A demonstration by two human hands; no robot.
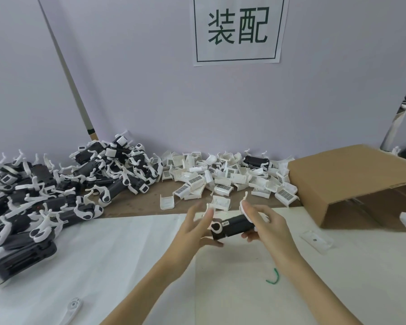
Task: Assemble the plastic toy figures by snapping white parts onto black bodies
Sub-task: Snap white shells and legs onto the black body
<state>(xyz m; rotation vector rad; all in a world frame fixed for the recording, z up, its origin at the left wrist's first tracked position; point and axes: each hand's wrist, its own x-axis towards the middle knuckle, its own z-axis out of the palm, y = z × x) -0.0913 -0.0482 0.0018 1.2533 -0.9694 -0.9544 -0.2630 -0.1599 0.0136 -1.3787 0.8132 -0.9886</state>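
Note:
A black toy body (232,226) with a white ring at its near end and a white arm part (244,202) at its far end hangs above the white table. My right hand (267,226) grips the body's right end, fingers curled round it. My left hand (195,227) supports the left end from below with the thumb under it, and its fingers stretch up beside a white part. A heap of loose white parts (223,181) lies behind my hands. A big pile of assembled black-and-white figures (56,195) fills the left side.
A cardboard box (352,179) lies on its side at the right. A flat clear plastic piece (317,240) and a green twist of wire (273,276) lie on the white sheet (127,254). One white arm part (74,307) rests near the front edge. A wall with a sign stands behind.

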